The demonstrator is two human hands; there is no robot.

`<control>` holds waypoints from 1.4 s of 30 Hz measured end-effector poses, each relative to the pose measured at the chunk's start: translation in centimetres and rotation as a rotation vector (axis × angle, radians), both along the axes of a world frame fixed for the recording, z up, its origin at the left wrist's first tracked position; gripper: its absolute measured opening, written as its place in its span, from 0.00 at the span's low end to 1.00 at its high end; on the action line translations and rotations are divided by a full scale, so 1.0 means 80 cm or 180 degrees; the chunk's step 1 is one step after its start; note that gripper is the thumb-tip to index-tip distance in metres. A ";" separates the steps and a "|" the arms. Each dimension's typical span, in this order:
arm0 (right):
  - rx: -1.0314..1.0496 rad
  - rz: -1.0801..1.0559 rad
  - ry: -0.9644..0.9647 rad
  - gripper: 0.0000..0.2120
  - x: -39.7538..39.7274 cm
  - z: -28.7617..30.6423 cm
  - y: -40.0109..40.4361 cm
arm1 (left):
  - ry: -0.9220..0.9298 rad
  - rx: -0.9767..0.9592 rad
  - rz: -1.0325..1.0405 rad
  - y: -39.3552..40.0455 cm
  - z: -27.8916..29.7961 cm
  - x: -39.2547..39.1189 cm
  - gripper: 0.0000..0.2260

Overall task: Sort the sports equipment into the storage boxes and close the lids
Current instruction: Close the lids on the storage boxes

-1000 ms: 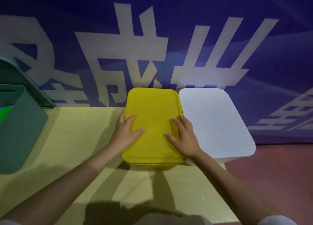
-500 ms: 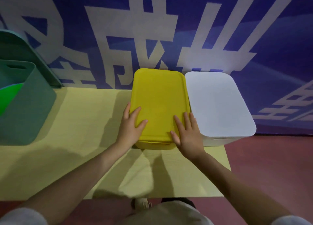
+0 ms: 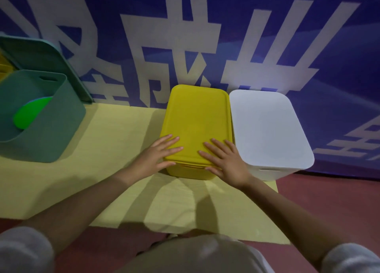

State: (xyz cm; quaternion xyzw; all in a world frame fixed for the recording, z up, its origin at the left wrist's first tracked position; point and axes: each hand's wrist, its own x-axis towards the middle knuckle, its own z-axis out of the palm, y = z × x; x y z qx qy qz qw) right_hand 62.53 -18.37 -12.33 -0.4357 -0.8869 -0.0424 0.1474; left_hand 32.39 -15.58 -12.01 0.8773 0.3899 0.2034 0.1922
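Both hands [image 3: 158, 157] slid nearer on yellow lid [image 3: 197, 118].

Dim scene, cool bluish cast. Light from above and behind person: forearm and body shadows fall forward across yellow mat [image 3: 115, 149]. White box lid [image 3: 267, 128] brightest, no glare. Wide-angle bending at edges; sleeves and near corners soft, blurred.

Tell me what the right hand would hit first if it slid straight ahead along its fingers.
Probably nothing soon: the right hand lies flat on the yellow lid, its fingers pointing along it toward the blue banner behind.
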 end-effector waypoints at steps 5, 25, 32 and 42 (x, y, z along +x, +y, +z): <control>0.0138 0.0065 0.0409 0.21 -0.003 -0.006 -0.003 | -0.0132 0.0041 0.0139 -0.008 -0.004 0.003 0.23; -0.0420 -0.0266 0.0880 0.20 -0.007 -0.001 0.005 | -0.0304 -0.0282 0.1073 -0.026 0.001 0.050 0.26; -0.0655 -0.0388 0.1222 0.20 -0.013 0.003 0.002 | -0.0459 -0.0448 0.1304 -0.029 0.012 0.059 0.25; -0.1487 -0.1156 0.3906 0.09 -0.124 0.069 -0.010 | -0.2088 -0.1647 0.1957 -0.014 0.056 0.033 0.12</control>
